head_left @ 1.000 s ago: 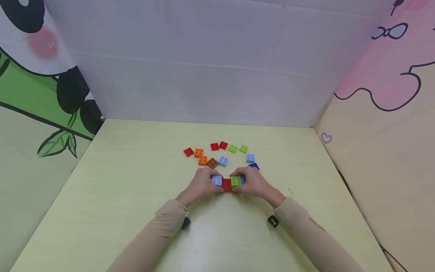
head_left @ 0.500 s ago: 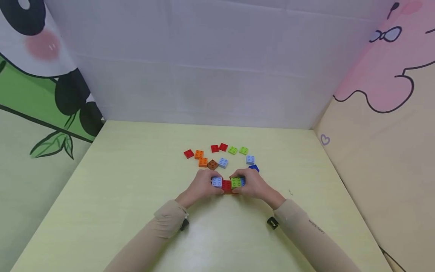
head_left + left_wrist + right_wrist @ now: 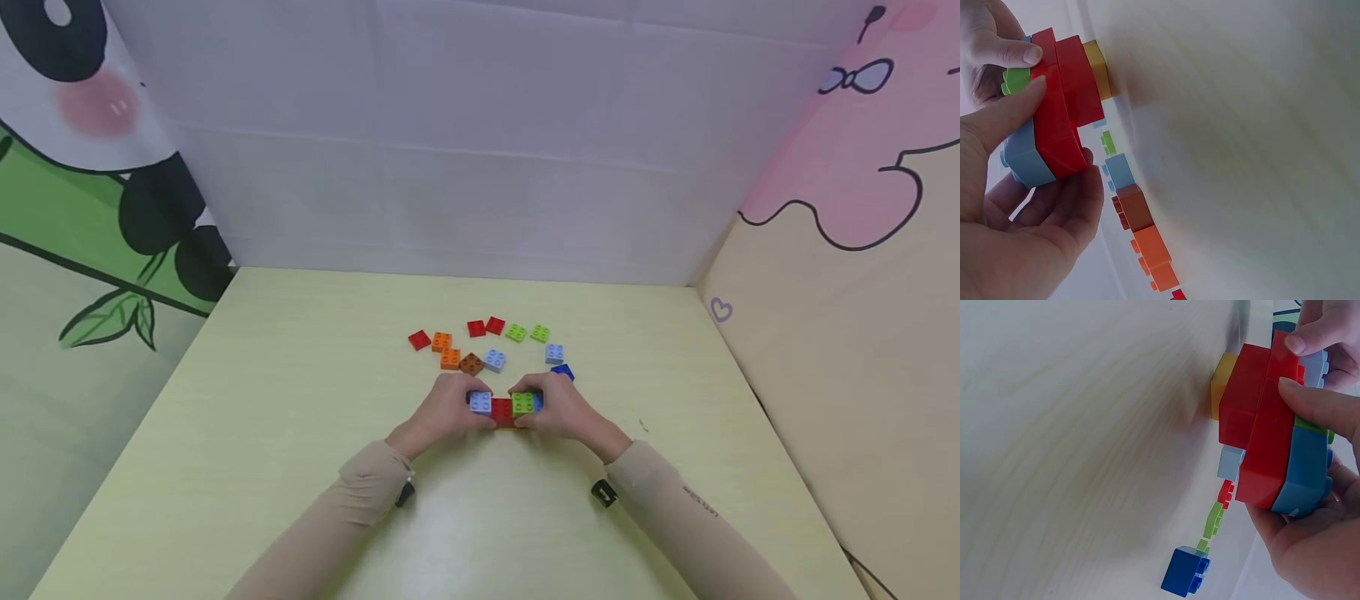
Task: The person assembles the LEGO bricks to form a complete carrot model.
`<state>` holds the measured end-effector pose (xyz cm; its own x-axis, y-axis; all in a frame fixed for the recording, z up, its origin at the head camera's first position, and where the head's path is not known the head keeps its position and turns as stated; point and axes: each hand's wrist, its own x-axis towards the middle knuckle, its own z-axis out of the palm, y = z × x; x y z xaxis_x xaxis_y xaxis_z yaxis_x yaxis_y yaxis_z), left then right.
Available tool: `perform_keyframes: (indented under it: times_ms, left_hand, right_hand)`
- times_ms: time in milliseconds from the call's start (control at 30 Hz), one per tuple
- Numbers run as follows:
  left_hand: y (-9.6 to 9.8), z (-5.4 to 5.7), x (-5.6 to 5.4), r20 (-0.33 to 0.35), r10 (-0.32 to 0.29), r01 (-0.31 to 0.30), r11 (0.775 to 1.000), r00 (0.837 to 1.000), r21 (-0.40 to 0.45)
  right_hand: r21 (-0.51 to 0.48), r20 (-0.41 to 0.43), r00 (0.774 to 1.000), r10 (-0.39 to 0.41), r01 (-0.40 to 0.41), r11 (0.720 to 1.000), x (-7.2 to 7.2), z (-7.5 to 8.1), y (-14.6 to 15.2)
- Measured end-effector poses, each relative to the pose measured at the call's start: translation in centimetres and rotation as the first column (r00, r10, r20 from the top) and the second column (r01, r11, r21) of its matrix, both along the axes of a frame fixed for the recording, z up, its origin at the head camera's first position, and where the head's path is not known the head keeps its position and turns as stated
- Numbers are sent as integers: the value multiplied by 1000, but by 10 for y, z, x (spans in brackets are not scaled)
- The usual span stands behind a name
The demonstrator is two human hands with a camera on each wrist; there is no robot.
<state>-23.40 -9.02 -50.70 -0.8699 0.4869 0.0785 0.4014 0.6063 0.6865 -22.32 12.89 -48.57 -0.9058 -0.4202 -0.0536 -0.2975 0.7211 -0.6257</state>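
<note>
Between both hands is a stack of toy building bricks. Its red bricks [image 3: 502, 410] show in the middle, with a light blue brick [image 3: 481, 402] on the left top and a green brick [image 3: 522, 403] beside a blue brick [image 3: 1302, 469] on the right. Underneath, a yellow brick [image 3: 1099, 70] forms the narrow base, near the tabletop. My left hand [image 3: 444, 408] grips the stack's left end, thumb on the near red side. The right end is held by my right hand [image 3: 564, 408] in the same way. Fingers hide parts of the far side.
Loose bricks lie beyond the hands on the pale table [image 3: 315, 375]: red [image 3: 419, 340], orange [image 3: 450, 358], brown [image 3: 472, 364], light blue [image 3: 495, 360] and green [image 3: 516, 332] ones. A dark blue brick [image 3: 1185, 571] lies close to the right hand. A white wall [image 3: 450, 208] closes the back.
Only the head view shifts slightly. Both hands keep their hold on the brick stack, and the loose bricks stay where they were.
</note>
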Motion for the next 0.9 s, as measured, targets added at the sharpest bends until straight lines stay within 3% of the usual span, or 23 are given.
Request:
perform_keyframes:
  times_ms: [167,300,533,633,733,900]
  left_hand:
    - [-3,3,-2,29,17,-19,996,999,88]
    - [-5,7,-4,29,78,-82,980,997,182]
    - [-8,6,-20,-60,210,-182,934,976,308]
    - [-8,1,-32,-80,261,-230,932,962,279]
    - [-8,-1,-41,-80,291,-271,943,953,194]
    - [-6,-6,-53,-78,238,-238,971,968,16]
  right_hand:
    - [-13,-4,1000,15,-15,1000,0,2,3]
    - [-16,-5,1000,13,-13,1000,0,2,4]
    - [-14,20,1000,8,-8,1000,0,1,3]
    - [-13,25,1000,1,-1,1000,0,1,3]
    - [-12,28,1000,-4,4,1000,0,1,4]
    - [-10,32,999,0,0,1000,-1,1,5]
